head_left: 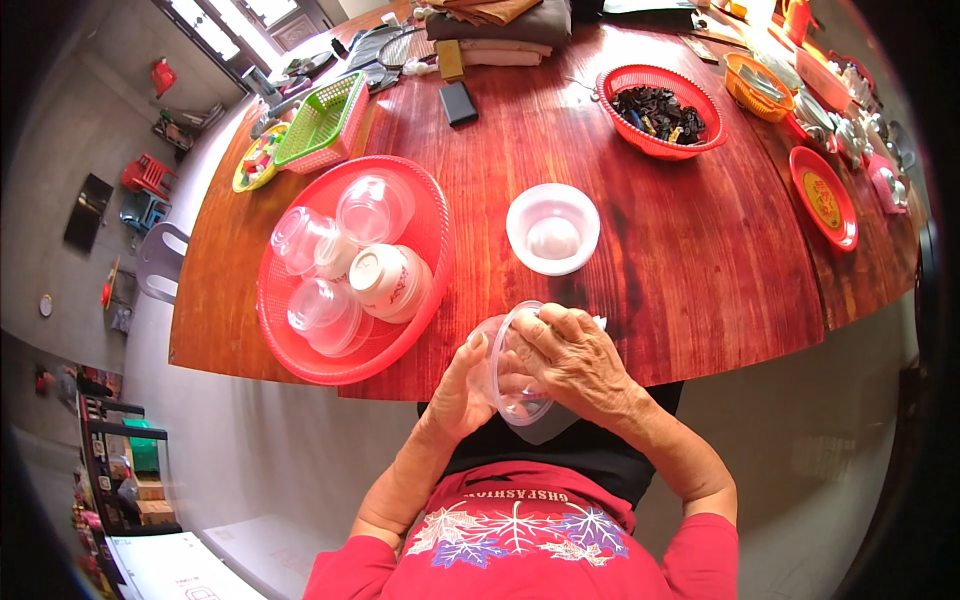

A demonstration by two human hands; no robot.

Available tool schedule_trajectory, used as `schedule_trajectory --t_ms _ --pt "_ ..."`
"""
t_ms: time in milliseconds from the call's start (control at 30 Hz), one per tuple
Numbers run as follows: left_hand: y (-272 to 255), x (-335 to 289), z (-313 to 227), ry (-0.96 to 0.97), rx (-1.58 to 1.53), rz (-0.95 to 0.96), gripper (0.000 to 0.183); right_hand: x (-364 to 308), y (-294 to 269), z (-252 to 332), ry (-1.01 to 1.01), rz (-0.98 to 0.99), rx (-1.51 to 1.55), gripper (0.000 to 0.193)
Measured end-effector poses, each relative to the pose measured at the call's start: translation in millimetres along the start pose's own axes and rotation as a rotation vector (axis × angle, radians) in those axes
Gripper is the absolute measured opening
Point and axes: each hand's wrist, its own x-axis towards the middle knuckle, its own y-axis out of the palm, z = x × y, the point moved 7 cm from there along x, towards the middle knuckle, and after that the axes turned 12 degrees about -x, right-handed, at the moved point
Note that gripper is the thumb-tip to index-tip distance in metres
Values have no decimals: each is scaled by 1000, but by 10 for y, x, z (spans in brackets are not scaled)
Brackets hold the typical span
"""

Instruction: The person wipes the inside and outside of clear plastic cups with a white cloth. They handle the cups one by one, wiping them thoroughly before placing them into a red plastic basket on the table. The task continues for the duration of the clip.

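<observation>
Over the table's near edge I hold a clear plastic bowl [524, 410] tipped on its side, its round mouth turned to the right. My left hand [460, 392] is wrapped around the outside of it. The fingers of my right hand [575, 362] are bent in over the rim, reaching the inside. A scrap of something white [600, 322] pokes out beside the right-hand knuckles; its kind is hidden. Just beyond my hands stands a white bowl [518, 228] with a pale rounded shape inside. To the left, a red plastic basket [437, 215] holds several clear bowls [375, 208] and upturned white patterned bowls [392, 283].
A red basket of dark small pieces [655, 112] stands at the far right, near an orange basket [757, 88] and a red plate [824, 200]. At the back left are a green-and-pink basket [325, 122], a black box [458, 104] and folded cloths [500, 52].
</observation>
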Motion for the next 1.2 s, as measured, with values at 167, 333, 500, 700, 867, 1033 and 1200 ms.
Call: schedule_trajectory --t_ms 167,333,500,700,867,1033,1200 --pt "9 -2 5 136 140 -110 68 -172 162 141 69 336 440 21" --pt "-8 38 31 119 152 -55 75 -98 98 180 5 123 965 23" --pt "41 28 71 138 48 -121 70 70 -23 74 84 -163 645 31" --pt "-103 15 120 53 -1 -37 69 -57 203 72 149 144 301 34" --pt "-208 22 109 96 72 -107 64 -219 224 114 213 272 937 24" --pt "165 54 -3 201 -17 -111 64 -125 -210 -57 381 -350 958 41" --pt "230 -17 84 163 1 61 63 281 -333 94 35 -356 270 39"
